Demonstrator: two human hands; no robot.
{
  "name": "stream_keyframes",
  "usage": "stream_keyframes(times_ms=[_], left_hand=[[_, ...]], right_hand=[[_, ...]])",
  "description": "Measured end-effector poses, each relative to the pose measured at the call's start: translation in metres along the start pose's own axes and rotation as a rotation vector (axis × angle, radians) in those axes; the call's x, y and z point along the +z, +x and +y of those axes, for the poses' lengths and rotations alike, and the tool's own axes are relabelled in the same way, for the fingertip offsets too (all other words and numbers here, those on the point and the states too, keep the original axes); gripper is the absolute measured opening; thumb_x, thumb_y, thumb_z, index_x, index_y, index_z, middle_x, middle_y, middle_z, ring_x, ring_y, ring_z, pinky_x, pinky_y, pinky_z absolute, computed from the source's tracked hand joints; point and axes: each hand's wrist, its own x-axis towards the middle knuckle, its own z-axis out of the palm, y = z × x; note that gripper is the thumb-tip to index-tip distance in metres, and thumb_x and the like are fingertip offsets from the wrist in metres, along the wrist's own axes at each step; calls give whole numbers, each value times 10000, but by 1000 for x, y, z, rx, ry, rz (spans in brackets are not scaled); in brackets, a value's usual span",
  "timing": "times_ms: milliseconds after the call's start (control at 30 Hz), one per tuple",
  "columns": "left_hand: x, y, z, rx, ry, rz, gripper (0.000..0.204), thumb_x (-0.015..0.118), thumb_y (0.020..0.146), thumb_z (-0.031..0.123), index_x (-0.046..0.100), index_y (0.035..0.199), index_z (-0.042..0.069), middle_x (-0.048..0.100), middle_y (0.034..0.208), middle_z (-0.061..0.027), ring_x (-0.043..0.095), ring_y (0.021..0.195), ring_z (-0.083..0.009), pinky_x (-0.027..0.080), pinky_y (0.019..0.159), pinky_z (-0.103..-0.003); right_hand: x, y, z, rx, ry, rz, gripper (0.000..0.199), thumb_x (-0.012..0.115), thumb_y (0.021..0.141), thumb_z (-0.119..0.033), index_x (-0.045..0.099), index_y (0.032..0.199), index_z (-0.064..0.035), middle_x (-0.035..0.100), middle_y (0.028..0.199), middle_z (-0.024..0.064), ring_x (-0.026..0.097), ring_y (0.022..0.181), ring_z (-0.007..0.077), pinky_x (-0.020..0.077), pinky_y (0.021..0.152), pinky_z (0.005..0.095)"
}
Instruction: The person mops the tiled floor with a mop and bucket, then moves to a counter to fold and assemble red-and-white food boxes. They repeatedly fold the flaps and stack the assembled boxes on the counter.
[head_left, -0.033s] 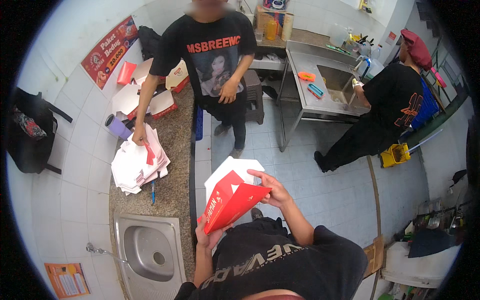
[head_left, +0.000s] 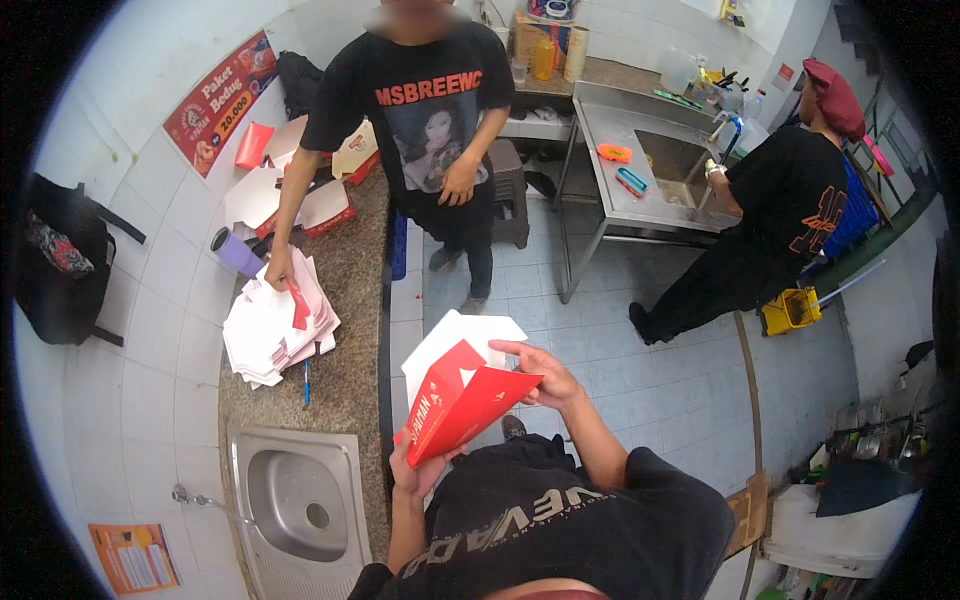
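I hold a partly folded red and white cardboard box point(head_left: 460, 395) in front of my chest. My left hand point(head_left: 420, 470) grips its lower corner from below. My right hand point(head_left: 548, 378) pinches the upper right flap. To my left, a stack of flat white cartons point(head_left: 270, 330) lies on the speckled stone counter point(head_left: 350, 290). A person in a black T-shirt point(head_left: 430, 110) stands across from me, one hand point(head_left: 280, 272) resting on that stack.
A steel sink point(head_left: 295, 510) is set into the counter near me, and a blue pen point(head_left: 307, 382) lies beside the stack. More folded boxes point(head_left: 300, 190) sit at the counter's far end. Another person point(head_left: 790, 210) works at a steel table point(head_left: 640, 170). A yellow mop bucket point(head_left: 790, 310) stands on the tiled floor.
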Motion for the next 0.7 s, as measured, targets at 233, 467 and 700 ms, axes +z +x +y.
stream_keyframes(times_ms=[233, 467, 700], left_hand=[[-16, 2, 11, 158, 349, 270, 749, 505, 955, 606, 387, 1439, 47, 502, 1410, -167, 497, 1295, -333, 413, 1048, -458], [115, -43, 39, 933, 1867, 309, 353, 574, 979, 259, 515, 1227, 15, 554, 1238, -157, 511, 1204, -332, 355, 1072, -411], [74, -43, 43, -142, 1512, -150, 239, 593, 972, 163, 602, 1140, -7, 657, 1115, -133, 603, 1142, -281, 434, 997, -352]], right_hand=[[0, 35, -32, 28, -535, -203, 261, 561, 1018, -210, 674, 1005, 25, 648, 648, 48, 602, 519, 94, 458, 471, 220], [3, 40, -20, 256, -473, -669, 210, 583, 975, -97, 709, 1031, 60, 701, 664, 101, 671, 544, 135, 495, 456, 231], [30, 44, -17, 480, -568, -1083, 232, 648, 933, -198, 741, 982, 9, 708, 654, 103, 675, 530, 146, 471, 439, 247]])
